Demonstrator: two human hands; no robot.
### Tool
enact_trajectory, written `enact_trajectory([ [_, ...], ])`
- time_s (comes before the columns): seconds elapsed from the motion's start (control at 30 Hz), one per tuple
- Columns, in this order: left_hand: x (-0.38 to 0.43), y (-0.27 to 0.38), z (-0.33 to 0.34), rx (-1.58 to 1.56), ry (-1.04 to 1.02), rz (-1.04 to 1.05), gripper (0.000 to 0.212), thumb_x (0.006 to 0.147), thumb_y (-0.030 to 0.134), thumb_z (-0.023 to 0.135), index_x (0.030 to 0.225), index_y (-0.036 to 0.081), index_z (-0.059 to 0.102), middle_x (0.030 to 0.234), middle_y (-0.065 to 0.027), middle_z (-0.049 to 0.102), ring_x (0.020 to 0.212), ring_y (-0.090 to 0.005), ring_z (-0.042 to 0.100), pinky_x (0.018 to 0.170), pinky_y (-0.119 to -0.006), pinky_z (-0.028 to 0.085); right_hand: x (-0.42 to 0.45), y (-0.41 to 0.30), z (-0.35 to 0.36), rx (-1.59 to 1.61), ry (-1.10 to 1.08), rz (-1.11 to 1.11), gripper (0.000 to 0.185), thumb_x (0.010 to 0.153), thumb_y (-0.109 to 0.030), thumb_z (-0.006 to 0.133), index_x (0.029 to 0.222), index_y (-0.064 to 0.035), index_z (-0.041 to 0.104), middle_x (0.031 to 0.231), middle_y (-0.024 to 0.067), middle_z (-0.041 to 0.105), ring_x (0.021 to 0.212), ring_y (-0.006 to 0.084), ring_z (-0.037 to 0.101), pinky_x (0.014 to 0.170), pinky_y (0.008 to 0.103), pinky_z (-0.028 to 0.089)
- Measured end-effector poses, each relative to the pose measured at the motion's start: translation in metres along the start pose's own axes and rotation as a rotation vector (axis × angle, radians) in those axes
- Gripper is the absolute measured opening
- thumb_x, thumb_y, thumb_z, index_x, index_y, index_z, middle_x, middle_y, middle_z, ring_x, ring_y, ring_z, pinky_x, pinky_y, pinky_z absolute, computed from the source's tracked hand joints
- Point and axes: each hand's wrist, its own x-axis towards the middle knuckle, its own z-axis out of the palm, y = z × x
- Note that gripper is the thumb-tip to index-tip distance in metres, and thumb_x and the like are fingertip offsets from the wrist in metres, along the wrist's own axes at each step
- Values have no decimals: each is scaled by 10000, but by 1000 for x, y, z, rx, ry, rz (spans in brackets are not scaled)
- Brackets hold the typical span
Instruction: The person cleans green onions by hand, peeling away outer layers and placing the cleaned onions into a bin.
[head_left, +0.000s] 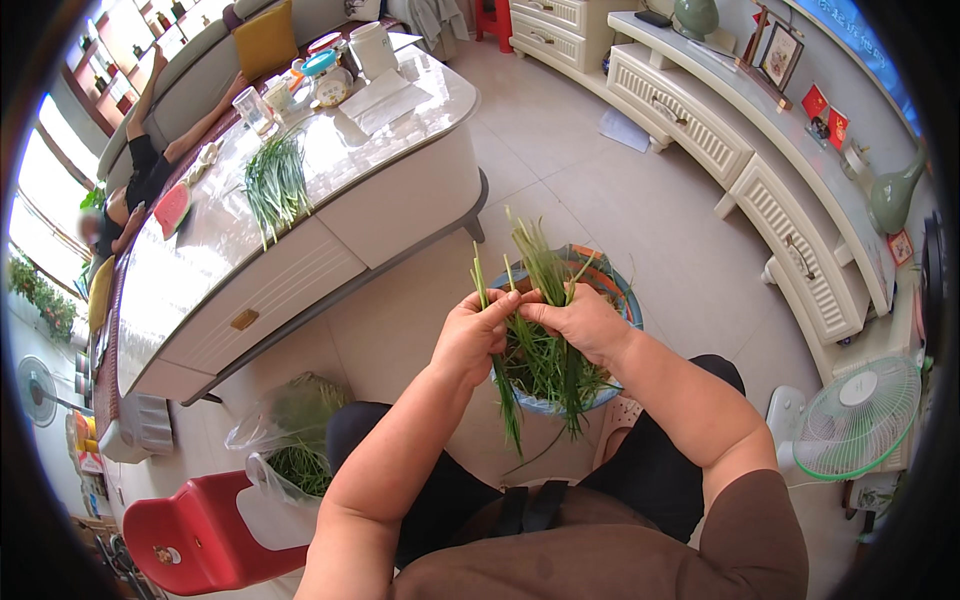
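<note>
My left hand (466, 339) pinches a few thin green stalks (478, 274), which look like chives; their pale ends point up and their leaves hang below. A thicker bunch of the same greens (541, 259) is gripped in my right hand (592, 321), pale ends also upward. The fingertips of both hands meet or nearly meet. Beneath them, a lined round bin (632, 294) with a blue rim stands between my knees, holding loose green scraps. Its interior is partly hidden by my hands and the greens. More chives lie in a sheaf (276, 181) on the coffee table (352, 169).
Left of my knee, a clear plastic bag (251, 433) of greens sits by a red stool (199, 536). The table bears a watermelon slice (173, 210), a glass (253, 112) and jars (330, 79). A fan (856, 420) stands right. Someone reclines on the sofa (199, 90).
</note>
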Motion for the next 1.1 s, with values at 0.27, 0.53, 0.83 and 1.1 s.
enact_trajectory([
  [0.27, -6, -7, 4, 90, -37, 19, 155, 771, 141, 630, 791, 85, 487, 579, 35, 440, 401, -38, 298, 375, -189, 226, 4, 3, 1, 29, 128, -91, 95, 781, -86, 577, 821, -6, 608, 784, 19, 591, 708, 80, 527, 642, 228, 423],
  [0.53, -8, -2, 1, 122, 12, -63, 101, 770, 95, 617, 807, 45, 538, 620, 28, 486, 413, -29, 310, 386, -184, 237, 15, 6, -19, -151, 258, -181, 104, 805, -122, 538, 792, -22, 566, 709, -9, 555, 620, 61, 479, 549, 206, 386],
  [0.83, -10, -1, 1, 92, -28, -110, 98, 797, 107, 581, 843, 29, 542, 670, 8, 486, 427, -35, 311, 390, -184, 240, 21, -1, -40, 135, 374, -173, 114, 831, -122, 489, 915, -46, 491, 704, 30, 529, 542, 71, 417, 493, 204, 356],
  [1.1, -7, -5, -1, 56, -89, -152, 79, 806, 103, 569, 839, 38, 537, 642, 16, 458, 445, -48, 326, 404, -188, 252, 7, -3, -13, -10, -61, -22, 141, 788, -174, 605, 862, -57, 582, 661, -31, 490, 561, 49, 415, 509, 195, 347],
])
